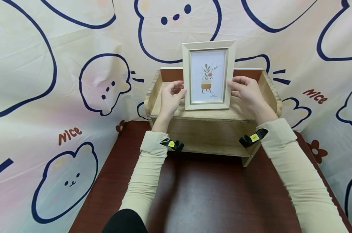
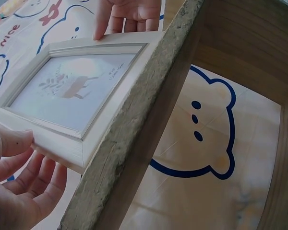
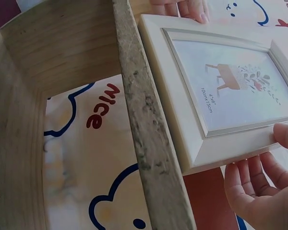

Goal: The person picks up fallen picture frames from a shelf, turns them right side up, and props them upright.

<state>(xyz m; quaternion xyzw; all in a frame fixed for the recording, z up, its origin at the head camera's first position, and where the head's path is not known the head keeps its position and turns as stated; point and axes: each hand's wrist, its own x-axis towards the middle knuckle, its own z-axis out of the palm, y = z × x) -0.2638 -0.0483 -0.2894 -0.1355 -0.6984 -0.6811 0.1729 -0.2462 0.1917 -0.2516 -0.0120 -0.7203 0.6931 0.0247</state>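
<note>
A cream picture frame [image 1: 209,106] with a potted-plant print stands upright over the top shelf of a small wooden rack [image 1: 199,114]. My left hand [image 1: 171,99] pinches its left edge, thumb on the front and fingers behind. On the opposite edge, my right hand [image 1: 247,90] holds it the same way. In the left wrist view, the left hand [image 2: 24,177] grips the frame's side close to the shelf's rough front edge [image 2: 129,115]. The right wrist view has the right thumb on the frame's border [image 3: 197,148], with the fingers curled beneath.
The rack has raised side panels [image 1: 270,89] and an open lower level [image 1: 208,136]. It stands at the back of a dark red-brown table [image 1: 205,194]. Behind and beside it hangs a cartoon-print cloth [image 1: 62,64]. Both wrists wear small black cameras [image 1: 253,137].
</note>
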